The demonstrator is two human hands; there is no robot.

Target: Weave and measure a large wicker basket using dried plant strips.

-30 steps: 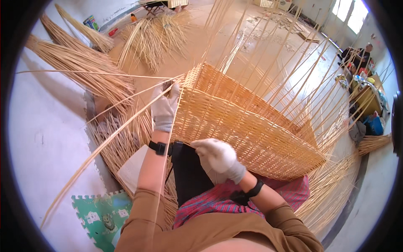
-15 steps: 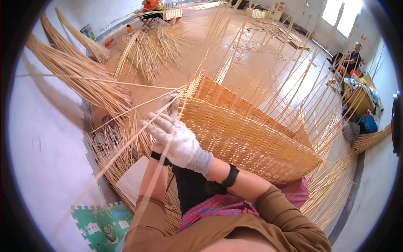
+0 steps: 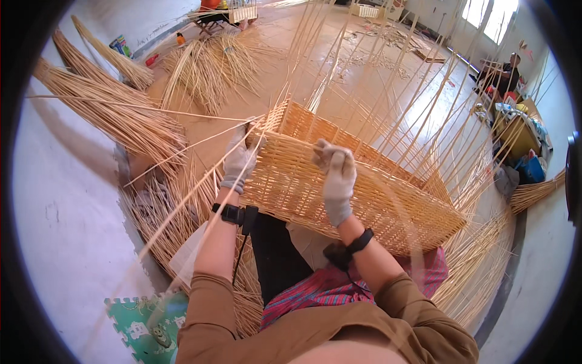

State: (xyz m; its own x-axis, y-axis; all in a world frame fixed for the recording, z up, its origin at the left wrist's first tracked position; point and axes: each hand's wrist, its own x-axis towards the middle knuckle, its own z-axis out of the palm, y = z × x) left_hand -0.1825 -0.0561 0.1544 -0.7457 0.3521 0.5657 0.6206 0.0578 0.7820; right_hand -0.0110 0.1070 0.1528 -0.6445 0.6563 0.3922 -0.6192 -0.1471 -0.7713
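A rectangular wicker basket (image 3: 357, 200), woven from golden strands, rests tilted across my lap. Tall unwoven stakes (image 3: 418, 115) rise from its walls. At its left corner, my gloved left hand (image 3: 238, 162) is closed on the edge, with some fingertips hidden behind the weave. Several loose wicker strands (image 3: 176, 212) stretch out leftward from that corner. Over the front wall, my gloved right hand (image 3: 336, 173) is pinched around a wicker strand (image 3: 403, 203), which bows away to the right and downward, smeared by motion.
Wicker bundles (image 3: 115, 109) lean along the left wall, and another heap (image 3: 206, 73) lies on the floor ahead. Loose strands (image 3: 479, 255) spread at right. A green foam mat (image 3: 142, 327) lies at lower left. Another person (image 3: 506, 76) sits far right near a blue bucket (image 3: 530, 170).
My right hand has swung from the left corner to the right, over the front wall, drawing a strand along. My left hand, partly covered before, now shows at the corner.
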